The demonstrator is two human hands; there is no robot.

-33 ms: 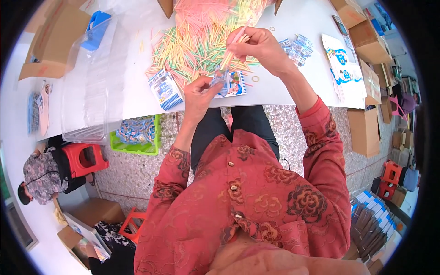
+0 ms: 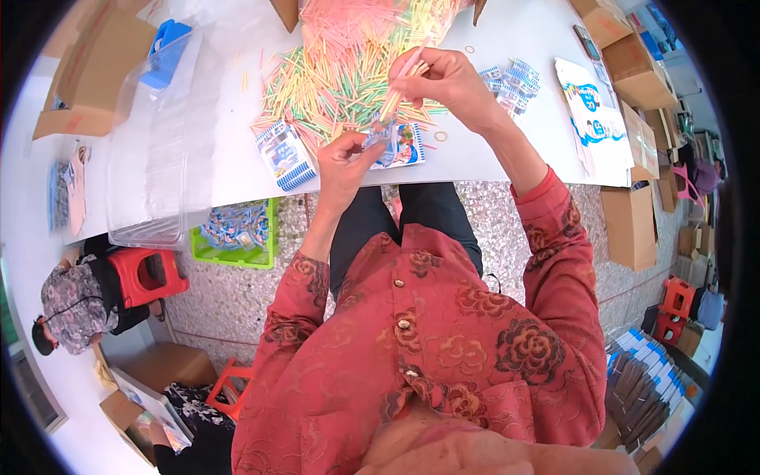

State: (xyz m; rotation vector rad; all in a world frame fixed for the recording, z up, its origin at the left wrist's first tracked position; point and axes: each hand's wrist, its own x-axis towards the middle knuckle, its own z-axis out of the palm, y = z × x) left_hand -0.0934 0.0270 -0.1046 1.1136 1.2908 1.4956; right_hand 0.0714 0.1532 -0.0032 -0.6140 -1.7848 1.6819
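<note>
Right hand [image 2: 443, 79] pinches a small bundle of sticks [image 2: 396, 93] above the coloured stick pile [image 2: 348, 71]. Left hand [image 2: 344, 158] grips, apparently, the open printed packet [image 2: 396, 145].

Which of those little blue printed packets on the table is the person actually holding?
The one at the table's near edge, pinched in the left hand: the held packet. The packet to its left lies untouched, and the pile sits beyond the right hand.

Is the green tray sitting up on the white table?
No, the green tray sits on the speckled floor below the white table's edge.
</note>
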